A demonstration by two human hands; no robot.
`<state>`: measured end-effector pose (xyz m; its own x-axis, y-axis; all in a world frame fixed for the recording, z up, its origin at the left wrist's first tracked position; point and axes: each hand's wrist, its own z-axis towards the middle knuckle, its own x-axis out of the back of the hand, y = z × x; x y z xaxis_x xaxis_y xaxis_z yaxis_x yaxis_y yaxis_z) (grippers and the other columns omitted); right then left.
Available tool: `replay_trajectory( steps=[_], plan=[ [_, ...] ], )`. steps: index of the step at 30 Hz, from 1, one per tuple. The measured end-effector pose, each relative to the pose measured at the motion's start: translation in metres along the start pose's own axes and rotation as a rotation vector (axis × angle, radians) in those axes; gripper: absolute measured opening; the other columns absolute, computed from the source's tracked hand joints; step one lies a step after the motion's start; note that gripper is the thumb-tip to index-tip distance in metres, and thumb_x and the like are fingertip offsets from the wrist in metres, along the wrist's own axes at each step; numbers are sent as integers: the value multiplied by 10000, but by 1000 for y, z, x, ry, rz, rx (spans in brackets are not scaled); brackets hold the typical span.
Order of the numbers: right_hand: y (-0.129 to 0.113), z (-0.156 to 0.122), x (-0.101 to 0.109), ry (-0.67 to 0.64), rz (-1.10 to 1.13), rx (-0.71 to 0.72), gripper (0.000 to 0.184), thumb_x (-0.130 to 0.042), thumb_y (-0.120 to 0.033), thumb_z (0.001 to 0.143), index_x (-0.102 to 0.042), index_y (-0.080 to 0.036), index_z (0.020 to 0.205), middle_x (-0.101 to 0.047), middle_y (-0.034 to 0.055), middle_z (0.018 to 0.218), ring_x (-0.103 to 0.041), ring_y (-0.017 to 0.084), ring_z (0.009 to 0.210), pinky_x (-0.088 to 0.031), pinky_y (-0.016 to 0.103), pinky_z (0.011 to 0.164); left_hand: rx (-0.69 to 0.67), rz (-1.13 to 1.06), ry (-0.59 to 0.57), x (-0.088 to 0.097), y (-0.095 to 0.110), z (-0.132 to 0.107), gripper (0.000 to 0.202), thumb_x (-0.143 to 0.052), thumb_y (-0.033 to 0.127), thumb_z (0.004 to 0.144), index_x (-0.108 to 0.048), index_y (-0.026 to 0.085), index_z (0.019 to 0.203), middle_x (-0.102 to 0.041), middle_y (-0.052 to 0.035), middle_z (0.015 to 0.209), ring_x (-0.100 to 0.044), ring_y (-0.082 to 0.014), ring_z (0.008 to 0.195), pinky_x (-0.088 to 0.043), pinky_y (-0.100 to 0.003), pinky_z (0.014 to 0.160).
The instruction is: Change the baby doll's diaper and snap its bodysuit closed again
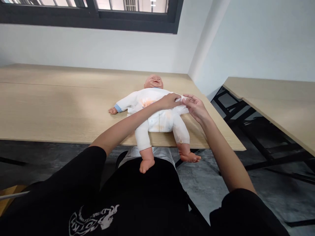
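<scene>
A baby doll (144,141) lies on its back on the table, with its head away from me and its feet past the near edge. It wears white clothing with a blue cuff. A white diaper (161,123) covers its front between the legs, with the side wings spread out. My left hand (171,101) reaches across the doll's belly, fingers closed at the diaper's white side edge. Close beside it, my right hand (195,108) pinches the same white material by the doll's arm on the right. The fingertips partly hide what they grip.
The doll lies on a light wooden table (61,108), near its right end. A second wooden table (275,101) with black folding legs stands to the right, across a gap. Behind are a white wall (98,49) and a dark-framed window (137,21).
</scene>
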<state>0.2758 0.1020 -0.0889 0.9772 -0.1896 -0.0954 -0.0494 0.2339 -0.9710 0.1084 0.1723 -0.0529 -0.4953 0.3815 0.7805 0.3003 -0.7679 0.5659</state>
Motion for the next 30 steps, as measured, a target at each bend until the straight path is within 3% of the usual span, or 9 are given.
replay_trajectory(
  steps=[5,9,12,15,20,24,30],
  plan=[
    [9,2,1,-22,-148,-9,583,-853,-641,570,-636,-185,863,-705,69,934,-655,201,871,-541,331,831,-2,50,-6,-3,-8,2,306,-433,408,982,-517,189,785,-589,-19,762,-535,-180,832,-387,-282,756],
    [14,5,4,41,-214,3,607,-807,-713,565,-579,-205,806,-669,50,829,-621,186,765,-527,328,741,80,143,-5,-6,-14,6,314,-418,384,988,-493,200,746,-603,-25,775,-550,-199,821,-378,-314,753],
    [15,5,5,107,-228,32,512,-810,-627,607,-570,-208,777,-647,31,753,-606,171,687,-522,315,680,117,166,-4,-6,-14,7,358,-451,396,976,-417,214,669,-541,-17,702,-514,-196,758,-359,-329,723],
    [12,3,3,197,-245,29,343,-810,-440,685,-568,-199,720,-624,15,728,-626,164,669,-534,296,664,129,147,39,-5,-12,6,378,-490,367,945,-345,224,628,-477,-9,645,-470,-186,714,-346,-334,703],
    [4,2,-3,278,-246,-146,238,-644,-153,855,-519,-198,657,-627,19,675,-633,162,607,-571,299,614,120,92,102,-4,-10,4,267,-536,221,818,-359,229,619,-489,-16,644,-472,-195,718,-369,-353,719],
    [2,0,-8,271,-214,-212,222,-615,-151,929,-526,-195,731,-642,28,657,-618,154,545,-577,297,556,126,71,137,-5,-13,5,234,-553,185,764,-361,231,638,-494,-16,667,-472,-196,722,-367,-351,706],
    [-2,-1,-8,322,-112,-130,132,-627,-97,870,-535,-190,888,-646,-2,635,-645,132,567,-552,202,526,99,140,217,-6,-14,3,183,-590,79,706,-482,201,790,-609,-45,874,-572,-226,864,-428,-339,773]
  ],
)
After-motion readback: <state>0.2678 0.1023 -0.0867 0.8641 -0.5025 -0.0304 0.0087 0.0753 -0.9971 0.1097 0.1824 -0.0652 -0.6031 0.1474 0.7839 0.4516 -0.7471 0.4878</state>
